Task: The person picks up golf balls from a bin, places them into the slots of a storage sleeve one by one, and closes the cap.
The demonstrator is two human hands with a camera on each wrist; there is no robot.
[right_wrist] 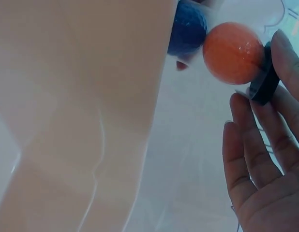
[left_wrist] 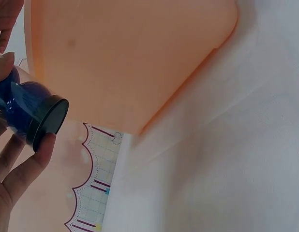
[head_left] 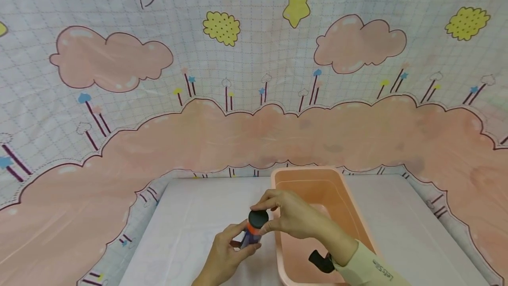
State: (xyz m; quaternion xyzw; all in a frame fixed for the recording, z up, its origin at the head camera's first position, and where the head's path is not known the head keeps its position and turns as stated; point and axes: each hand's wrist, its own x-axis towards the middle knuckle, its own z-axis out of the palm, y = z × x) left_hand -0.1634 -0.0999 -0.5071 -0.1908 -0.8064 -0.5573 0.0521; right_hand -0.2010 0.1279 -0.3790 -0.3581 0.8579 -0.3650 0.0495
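Note:
A clear tube of balls (head_left: 252, 235) with black end caps is held over the white surface, left of the peach tub. Blue balls (left_wrist: 27, 104) show through its wall in the left wrist view, and an orange ball (right_wrist: 233, 53) sits by the upper cap in the right wrist view. My left hand (head_left: 226, 250) grips the tube's lower part, with fingers at the bottom cap (left_wrist: 52, 121). At the upper end, my right hand (head_left: 295, 215) holds the black cap (head_left: 259, 218) between thumb and fingers. Part of the tube's body is hidden behind the fingers.
The peach plastic tub (head_left: 345, 189) stands right beside the tube, under my right forearm. A black object (head_left: 320, 261) shows next to the right sleeve, in front of the tub's inside. A patterned cloth (head_left: 254, 138) rises behind the white tabletop (head_left: 190, 215).

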